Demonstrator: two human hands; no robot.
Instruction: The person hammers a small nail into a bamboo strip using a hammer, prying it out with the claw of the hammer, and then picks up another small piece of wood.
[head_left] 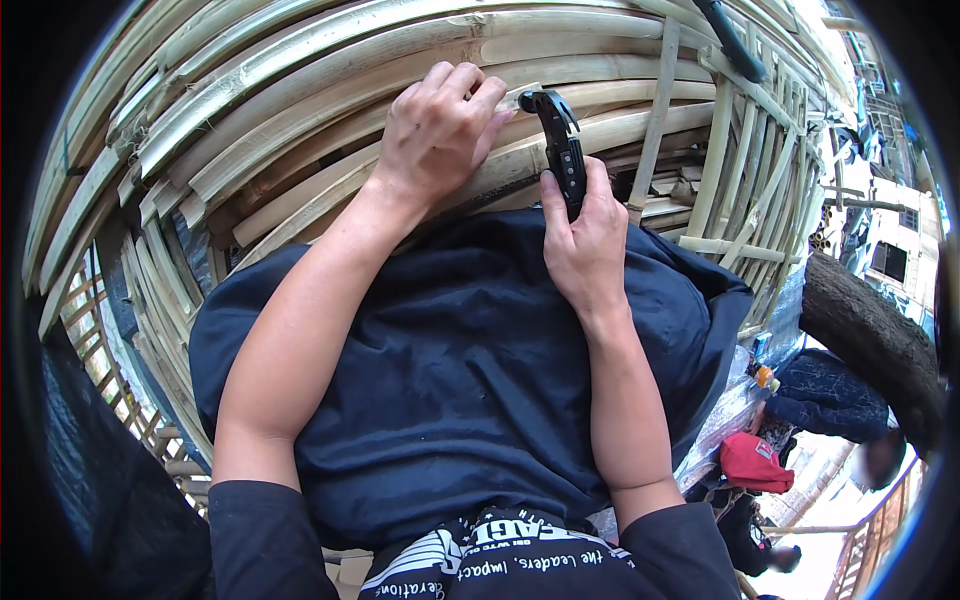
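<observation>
Bamboo slats (590, 68) lie stacked in curved rows in front of me. My left hand (440, 130) rests over them at the upper middle, its fingers curled and thumb toward the slats. Whatever its fingertips pinch is too small or hidden to tell. Just to the right, my right hand (588, 235) grips a short black hammer (560, 145), which looks compact, with pale dots along its body. Its small round face points left, close to my left fingertips and over a slat. Dark blue cloth (450, 370) covers my lap beneath both forearms.
A bamboo lattice panel (750, 170) stands at the right, with a dark curved bar (735, 45) above it. Farther right are a thick tree trunk (865, 325), a red bag (757, 463) and other people. Blue-black sheeting (95, 470) hangs at the lower left.
</observation>
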